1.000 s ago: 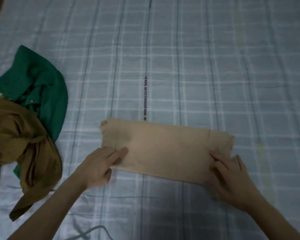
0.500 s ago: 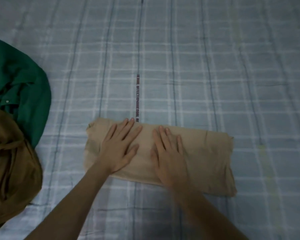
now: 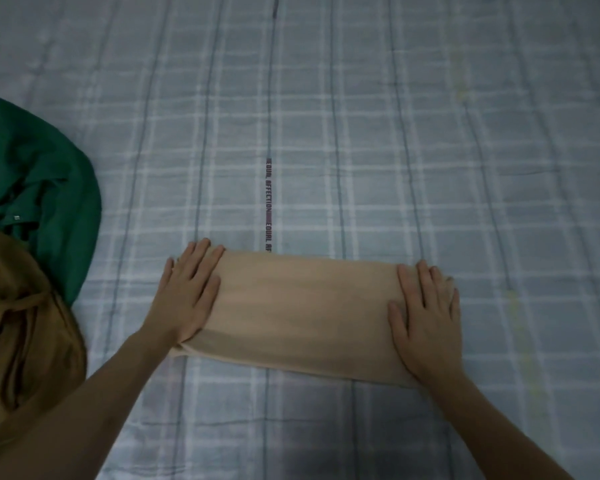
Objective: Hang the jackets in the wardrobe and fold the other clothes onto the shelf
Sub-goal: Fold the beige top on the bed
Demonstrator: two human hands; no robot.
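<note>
Hands are pressing flat and open, gripping nothing, left hand and right hand on opposite ends of the folded beige garment lying on the bed, risking layers sliding apart when lifted.

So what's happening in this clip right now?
A person is folding clothes on a plaid bedsheet. Both hands lie flat on a folded beige garment, the left hand at its left end, the right hand at its right end. A green garment and a brown garment lie crumpled at the left, unfolded.
</note>
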